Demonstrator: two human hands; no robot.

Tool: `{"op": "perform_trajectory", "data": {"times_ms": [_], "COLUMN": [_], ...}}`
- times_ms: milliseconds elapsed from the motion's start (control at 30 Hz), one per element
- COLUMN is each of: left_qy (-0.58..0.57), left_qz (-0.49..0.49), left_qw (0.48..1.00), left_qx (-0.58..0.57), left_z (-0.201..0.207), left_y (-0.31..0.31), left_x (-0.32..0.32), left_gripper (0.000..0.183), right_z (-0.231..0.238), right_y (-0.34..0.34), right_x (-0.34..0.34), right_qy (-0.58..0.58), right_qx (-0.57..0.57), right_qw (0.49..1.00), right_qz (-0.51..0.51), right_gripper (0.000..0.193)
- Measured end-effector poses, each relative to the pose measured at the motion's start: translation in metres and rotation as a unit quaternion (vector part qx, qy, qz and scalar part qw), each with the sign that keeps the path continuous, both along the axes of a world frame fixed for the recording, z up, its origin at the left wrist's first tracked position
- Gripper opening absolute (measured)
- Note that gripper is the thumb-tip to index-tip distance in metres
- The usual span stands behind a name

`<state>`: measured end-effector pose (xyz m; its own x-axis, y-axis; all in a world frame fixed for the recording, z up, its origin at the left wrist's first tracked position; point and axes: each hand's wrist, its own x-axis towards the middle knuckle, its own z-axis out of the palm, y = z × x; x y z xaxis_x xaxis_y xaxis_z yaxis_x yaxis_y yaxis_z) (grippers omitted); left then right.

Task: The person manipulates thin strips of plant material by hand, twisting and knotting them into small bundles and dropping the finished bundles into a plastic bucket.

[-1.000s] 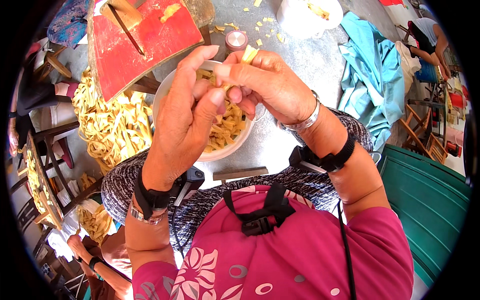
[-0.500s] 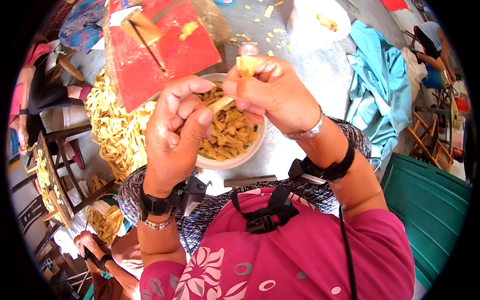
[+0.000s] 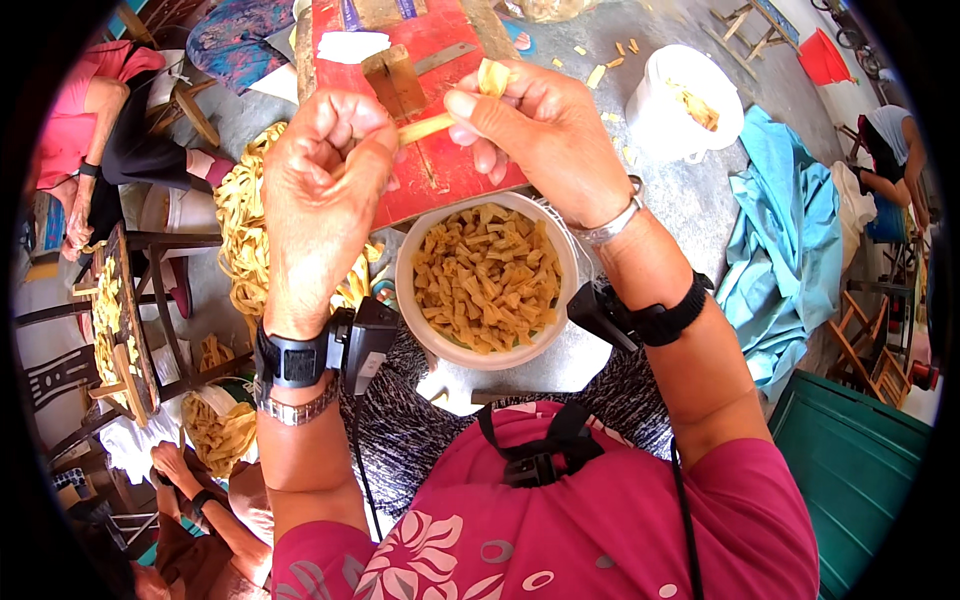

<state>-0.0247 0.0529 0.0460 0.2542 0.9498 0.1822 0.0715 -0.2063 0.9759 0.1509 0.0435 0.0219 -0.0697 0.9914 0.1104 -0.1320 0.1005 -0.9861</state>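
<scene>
A soft yellow strip (image 3: 426, 128) is stretched between my hands, over the near part of a red board (image 3: 335, 78). My left hand (image 3: 325, 180) pinches one end between thumb and fingers. My right hand (image 3: 540, 125) grips the other end, and a folded yellow bit stands up above its fingers. Below my hands, a round white tub (image 3: 404, 290) holds many short yellow-brown pieces (image 3: 488, 275). Long yellow strips (image 3: 245, 240) lie heaped beyond my left wrist, partly hidden by it. On the board is a wooden block (image 3: 393, 80) beside a flat metal strip (image 3: 445, 57).
A white bucket (image 3: 650, 110) with some yellow pieces stands at the far right, near a turquoise cloth (image 3: 785, 240). A green lid-like panel (image 3: 850, 470) is at the lower right. Other people sit at the left, one by a small table (image 3: 135, 340), and one at the far right.
Both hands have moved up and away from the tub, uncovering its pieces. The yellow strip between them is now drawn out straighter. The view has shifted.
</scene>
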Motion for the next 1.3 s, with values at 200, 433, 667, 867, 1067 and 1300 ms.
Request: {"op": "perform_trajectory", "data": {"times_ms": [200, 433, 667, 867, 1067, 1300], "left_qy": [0.039, 0.161, 0.057, 0.059, 0.160, 0.251], "left_qz": [0.016, 0.046, -0.037, 0.022, 0.107, 0.170], "left_qw": [0.998, 0.983, 0.998, 0.998, 0.976, 0.922], "left_qx": [0.040, 0.081, 0.005, 0.024, -0.102, -0.240], "left_z": [-0.026, -0.042, -0.027, 0.006, -0.078, -0.276], "left_y": [0.024, 0.017, -0.002, -0.002, -0.008, -0.089], "left_x": [-0.005, -0.007, -0.023, -0.064, -0.164, -0.227], "left_gripper": [0.008, 0.007, 0.008, 0.020, 0.024, 0.034], "right_z": [-0.025, -0.028, -0.016, -0.006, -0.009, -0.025], "right_y": [0.025, 0.007, -0.020, -0.042, -0.063, -0.085], "right_x": [-0.011, -0.004, 0.015, 0.029, 0.027, 0.021], "right_qy": [-0.187, -0.388, -0.275, -0.376, -0.411, -0.486], "right_qx": [0.087, 0.112, 0.007, 0.032, 0.025, -0.078], "right_qw": [0.974, 0.907, 0.958, 0.926, 0.910, 0.855], "right_qz": [-0.094, -0.119, 0.084, 0.013, 0.040, 0.163], "right_gripper": [0.020, 0.020, 0.043, 0.042, 0.026, 0.027]}}
